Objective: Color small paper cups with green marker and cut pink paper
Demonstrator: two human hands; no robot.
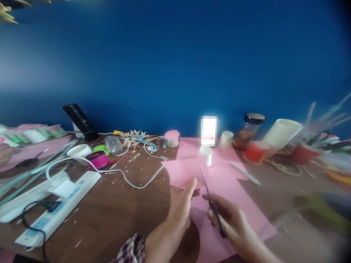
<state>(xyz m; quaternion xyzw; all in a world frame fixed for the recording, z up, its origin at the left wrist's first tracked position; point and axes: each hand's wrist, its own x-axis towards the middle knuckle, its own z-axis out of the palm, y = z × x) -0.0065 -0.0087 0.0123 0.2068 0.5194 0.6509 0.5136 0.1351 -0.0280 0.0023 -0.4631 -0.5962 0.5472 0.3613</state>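
In the head view my left hand point(178, 206) pinches a piece of pink paper point(185, 171) near its lower edge, thumb on top. My right hand point(233, 215) grips dark-handled scissors point(214, 210), whose blades point away from me at the right side of that piece. Whether the blades are apart cannot be made out. Beneath both hands a larger pink sheet point(233, 197) lies on the brown table. Just beyond the held piece stands a small white cylinder point(206, 157), with a bright, pixelated screen point(209, 131) behind it.
On the left lie a white power strip point(82, 186), cables, a magenta tape roll point(98, 160) and a white cup. Behind are wood shavings and a pink-topped cylinder point(172, 138). To the right are a pen point(245, 173), a jar point(251, 129) and red-and-white rolls. Another person's hand point(5, 153) shows at far left.
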